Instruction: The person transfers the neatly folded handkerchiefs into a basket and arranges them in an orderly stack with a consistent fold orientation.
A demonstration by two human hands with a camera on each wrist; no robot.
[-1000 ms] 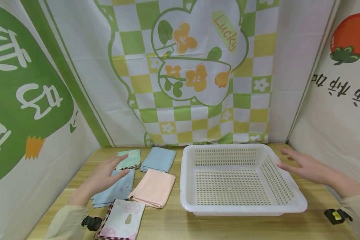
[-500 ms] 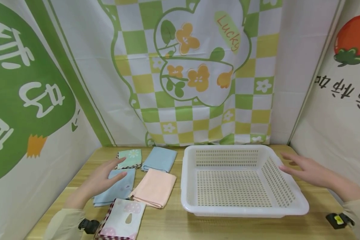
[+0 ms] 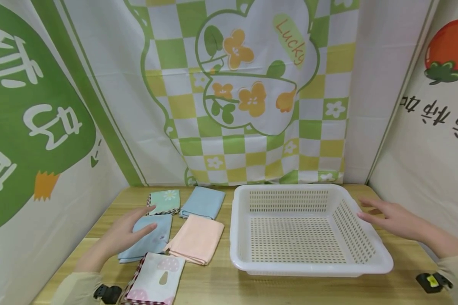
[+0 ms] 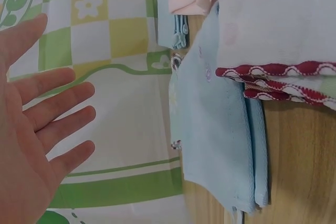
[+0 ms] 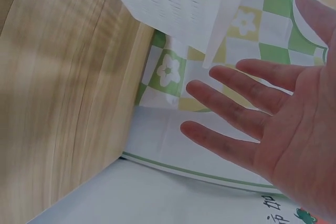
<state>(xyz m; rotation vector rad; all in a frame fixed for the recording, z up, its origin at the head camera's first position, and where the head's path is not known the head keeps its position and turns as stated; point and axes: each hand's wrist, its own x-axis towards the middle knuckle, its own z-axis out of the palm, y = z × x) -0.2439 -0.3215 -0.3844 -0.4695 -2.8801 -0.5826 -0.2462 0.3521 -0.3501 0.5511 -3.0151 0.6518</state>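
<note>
Five folded cloths lie flat on the left part of a wood-grain surface [image 3: 221,290], grouped closely in front of a person. The nearest is a white cloth printed with pink mushrooms [image 3: 158,277], edged in dark red and white. Behind it are a light blue cloth with a small purple motif [image 3: 149,245] and, to its right, a plain peach cloth [image 3: 196,239]. Farthest back are a mint cloth with a white daisy [image 3: 166,202] and a plain blue cloth [image 3: 203,203]. Folded and spread out like this, each probably shows its own face and can be told apart.

Right of the cloths stands a white perforated plastic basket [image 3: 313,267], upright, its mouth facing up, presumably so that things can go in from above.

The left hand [image 3: 124,231] hovers over the motif cloth, fingers spread and holding nothing. The right hand [image 3: 391,218] hangs by the basket's right rim, fingers also spread, gripping nothing; whether a fingertip touches the rim cannot be told. Held wide apart, the hands seem to be at rest.

Behind hangs a green, yellow and white checkered curtain [image 3: 236,152] with orange flowers.
</note>
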